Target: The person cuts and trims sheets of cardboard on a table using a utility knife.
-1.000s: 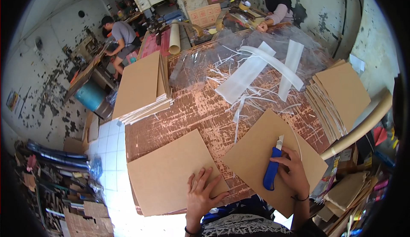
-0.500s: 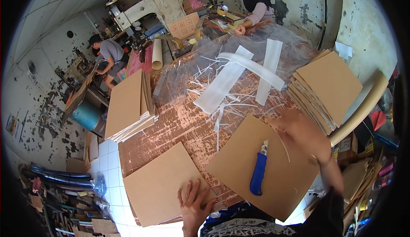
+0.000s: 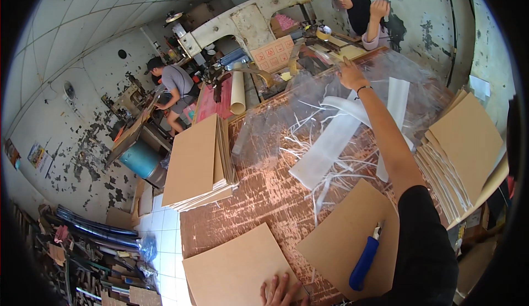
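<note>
My right hand is stretched far across the worn table, resting on the clear plastic sheet near its far edge, just beyond the white strips; whether it grips the plastic is unclear. My left hand lies flat, fingers spread, on a brown cardboard sheet at the near edge. A blue-handled utility knife lies loose on a second cardboard sheet beside my right upper arm.
A stack of cardboard sheets stands at the table's left, another stack at the right. A person in a black headscarf works at the far end, another in a grey shirt at the left. Clutter covers the floor.
My right hand has let go of the blue knife, which now lies on the cardboard, and has reached away to the far plastic sheet. My left hand stays on the near cardboard.
</note>
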The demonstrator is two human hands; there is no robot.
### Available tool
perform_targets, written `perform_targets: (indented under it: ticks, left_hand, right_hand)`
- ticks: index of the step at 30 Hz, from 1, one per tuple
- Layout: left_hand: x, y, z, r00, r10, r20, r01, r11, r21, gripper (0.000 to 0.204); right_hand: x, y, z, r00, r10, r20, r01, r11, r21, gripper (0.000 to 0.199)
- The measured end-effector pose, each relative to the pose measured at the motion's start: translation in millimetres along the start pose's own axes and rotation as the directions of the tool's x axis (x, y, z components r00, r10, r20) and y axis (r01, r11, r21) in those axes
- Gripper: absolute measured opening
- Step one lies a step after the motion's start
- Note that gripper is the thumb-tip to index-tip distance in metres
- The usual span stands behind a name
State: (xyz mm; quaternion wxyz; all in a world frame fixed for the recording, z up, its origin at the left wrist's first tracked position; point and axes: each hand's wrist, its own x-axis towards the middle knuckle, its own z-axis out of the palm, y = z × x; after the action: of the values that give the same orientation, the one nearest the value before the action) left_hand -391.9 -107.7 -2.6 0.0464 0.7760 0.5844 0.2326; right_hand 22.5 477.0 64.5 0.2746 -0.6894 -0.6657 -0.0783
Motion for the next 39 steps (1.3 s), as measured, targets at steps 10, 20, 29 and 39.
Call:
perform_targets:
  ticks: [10, 20, 29, 39]
  left_hand:
    - [-12, -24, 23, 1.0, 0.025, -0.017, -0.023, 0.993, 0.114, 0.048]
    - [-4, -25, 22, 0.995, 0.095, -0.041, -0.091, 0.992, 0.088, 0.042]
    - [-9, -29, 20, 0.995, 0.098, -0.023, -0.097, 0.994, 0.058, 0.042]
    - [-3, -21, 24, 0.989, 0.066, -0.13, -0.06, 0.997, 0.051, 0.037]
  right_hand:
    - [-6, -3, 25, 0.98, 0.176, 0.097, -0.159, 0.975, -0.156, 0.067]
    - [-6, 10, 32, 0.994, -0.044, 0.095, 0.037, 0.996, 0.077, 0.036]
    - [-17, -1, 32, 0.989, -0.132, -0.066, 0.141, 0.978, 0.152, 0.029]
    - [-13, 1, 36, 0.989, -0.146, -0.028, 0.147, 0.987, 0.061, 0.037]
